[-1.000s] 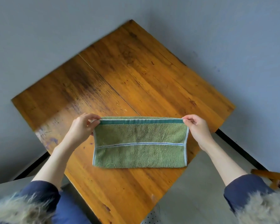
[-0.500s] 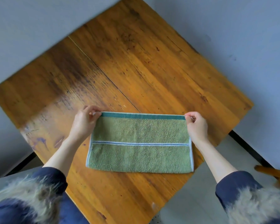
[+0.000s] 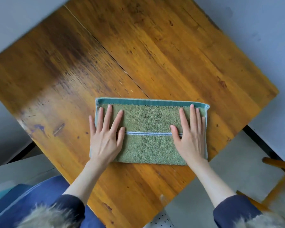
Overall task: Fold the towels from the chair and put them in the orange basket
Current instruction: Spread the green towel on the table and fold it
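Note:
A green towel point(image 3: 148, 129) with a dark green band along its far edge and a thin white-blue stripe lies folded flat on the wooden table point(image 3: 155, 55). My left hand point(image 3: 106, 137) rests flat on the towel's left end, fingers straight and spread. My right hand point(image 3: 192, 135) lies flat on its right end, fingers straight. Neither hand grips the cloth. The orange basket is out of view.
Part of a wooden chair point(image 3: 280, 183) shows at the right edge, beyond the table's near right corner. Grey floor and a grey wall surround the table. My dark blue sleeves with fur trim fill the bottom corners.
Both hands let go of the towel's far corners and now lie flat on its two ends. The towel has settled flat on the table.

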A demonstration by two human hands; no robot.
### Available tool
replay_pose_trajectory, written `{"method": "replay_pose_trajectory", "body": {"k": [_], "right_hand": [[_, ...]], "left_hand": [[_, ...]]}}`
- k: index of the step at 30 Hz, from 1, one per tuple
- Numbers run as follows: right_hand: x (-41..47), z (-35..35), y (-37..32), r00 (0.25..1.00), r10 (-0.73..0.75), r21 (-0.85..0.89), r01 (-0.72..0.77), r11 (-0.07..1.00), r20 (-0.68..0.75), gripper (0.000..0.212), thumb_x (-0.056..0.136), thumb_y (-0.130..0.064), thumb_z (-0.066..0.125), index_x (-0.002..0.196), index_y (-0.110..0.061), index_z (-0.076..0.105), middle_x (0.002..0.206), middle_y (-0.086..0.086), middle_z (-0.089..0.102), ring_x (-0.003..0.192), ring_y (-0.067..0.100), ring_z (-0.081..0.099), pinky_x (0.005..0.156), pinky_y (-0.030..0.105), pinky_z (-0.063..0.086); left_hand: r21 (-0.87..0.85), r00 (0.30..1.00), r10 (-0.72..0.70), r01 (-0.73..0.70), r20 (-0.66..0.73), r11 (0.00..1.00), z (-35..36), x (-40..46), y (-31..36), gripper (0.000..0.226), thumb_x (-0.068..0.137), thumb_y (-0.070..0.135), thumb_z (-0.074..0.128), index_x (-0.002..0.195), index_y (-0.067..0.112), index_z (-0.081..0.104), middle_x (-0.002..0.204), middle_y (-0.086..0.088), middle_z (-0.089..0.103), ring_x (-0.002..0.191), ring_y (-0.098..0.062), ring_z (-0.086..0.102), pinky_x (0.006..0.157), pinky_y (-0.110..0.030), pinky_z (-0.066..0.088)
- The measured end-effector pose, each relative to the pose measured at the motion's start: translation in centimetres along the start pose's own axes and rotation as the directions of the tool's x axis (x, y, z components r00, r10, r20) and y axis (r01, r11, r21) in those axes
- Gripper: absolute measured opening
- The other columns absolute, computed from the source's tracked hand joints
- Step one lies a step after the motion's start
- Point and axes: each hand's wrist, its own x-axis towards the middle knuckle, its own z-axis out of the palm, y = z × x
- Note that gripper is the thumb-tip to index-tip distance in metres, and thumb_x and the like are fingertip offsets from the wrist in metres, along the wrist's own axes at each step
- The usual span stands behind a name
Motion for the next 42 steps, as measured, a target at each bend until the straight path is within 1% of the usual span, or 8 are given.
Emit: {"method": "replay_pose_trajectory", "body": {"k": [6,11,15,20,27,32,38,42], "right_hand": [[0.3,0.6,-0.2,1.0,0.029,-0.083,-0.027,0.996,0.013,0.059,0.095,-0.048,0.026,0.147,-0.019,0.023,0.155,0.012,0.015,0.143,0.027,0.012,0.117,0.046,0.01],[-1.4,-0.4,-2.4,0.997,-0.08,-0.033,0.081,0.996,0.017,0.061,0.094,-0.048,0.03,0.148,-0.021,0.019,0.156,0.011,0.007,0.144,0.027,0.005,0.115,0.052,0.0],[-4.3,-0.1,-6.3,0.932,-0.335,-0.08,0.347,0.934,0.138,0.058,0.096,-0.051,0.023,0.148,-0.025,0.018,0.156,0.009,0.009,0.144,0.026,0.005,0.112,0.059,0.001],[-5.3,1.8,-8.3,0.897,-0.354,-0.142,0.4,0.906,0.265,0.057,0.094,-0.051,0.026,0.147,-0.03,0.016,0.156,0.005,0.01,0.144,0.027,0.007,0.108,0.065,0.008],[-5.3,2.3,-9.2,0.907,-0.3,-0.207,0.367,0.907,0.294,0.057,0.094,-0.049,0.021,0.147,-0.028,0.011,0.156,0.008,0.01,0.144,0.029,0.005,0.108,0.064,0.007],[-4.8,2.5,-10.7,0.92,-0.244,-0.209,0.315,0.926,0.306,0.057,0.094,-0.05,0.016,0.147,-0.029,0.005,0.157,0.009,0.005,0.144,0.031,0.003,0.108,0.064,0.005],[-1.9,2.0,-15.2,0.922,-0.235,-0.154,0.292,0.944,0.309,0.062,0.09,-0.052,0.001,0.147,-0.029,-0.003,0.157,0.004,-0.006,0.144,0.027,-0.009,0.11,0.061,-0.008],[-2.6,1.1,-14.7,0.958,-0.177,-0.123,0.208,0.97,0.224,0.059,0.094,-0.047,0.013,0.148,-0.024,0.014,0.157,0.006,0.004,0.144,0.026,-0.001,0.111,0.058,-0.006]], "left_hand": [[0.017,1.0,0.009,-0.009,-0.015,1.0,0.4,0.4,-0.4,0.051,0.094,0.041,0.029,0.143,0.027,0.032,0.153,-0.007,0.025,0.142,-0.028,0.016,0.115,-0.052,0.006],[-0.217,0.993,0.07,-0.091,-0.099,0.972,-0.2,-0.7,-1.5,0.042,0.096,0.018,0.035,0.138,0.013,0.04,0.148,-0.013,0.033,0.141,-0.03,0.018,0.115,-0.052,0.013],[-0.307,0.966,-0.194,0.135,-0.169,0.942,-1.3,-4.3,-2.5,0.036,0.091,0.007,0.049,0.127,0.003,0.048,0.127,-0.021,0.048,0.12,-0.038,0.039,0.103,-0.047,0.031],[-0.36,0.795,-0.606,0.575,0.032,0.735,-2.3,-7.5,-2.0,0.038,0.084,0.035,0.064,0.112,0.009,0.059,0.111,-0.016,0.049,0.109,-0.033,0.036,0.092,-0.044,0.028],[-0.293,0.68,-0.703,0.729,0.208,0.618,-3.3,-6.9,-1.6,0.042,0.078,0.049,0.066,0.101,0.013,0.062,0.116,-0.012,0.043,0.113,-0.032,0.034,0.096,-0.041,0.026],[-0.441,0.739,-0.621,0.664,0.261,0.604,-4.4,-5.3,-2.6,0.019,0.083,0.033,0.063,0.086,0.017,0.054,0.098,-0.007,0.056,0.103,-0.032,0.047,0.079,-0.034,0.031],[-0.72,0.658,-0.665,0.645,0.353,0.256,-6.8,-1.9,-6.5,0.041,0.084,0.018,0.065,0.122,0.009,0.053,0.101,-0.002,0.058,0.091,-0.018,0.056,0.077,-0.027,0.043],[-0.743,0.608,-0.579,0.669,0.544,0.005,-7.5,-0.3,-7.9,0.025,0.085,0.005,0.062,0.11,0.005,0.061,0.078,-0.001,0.06,0.072,-0.011,0.055,0.069,-0.022,0.046]]}}
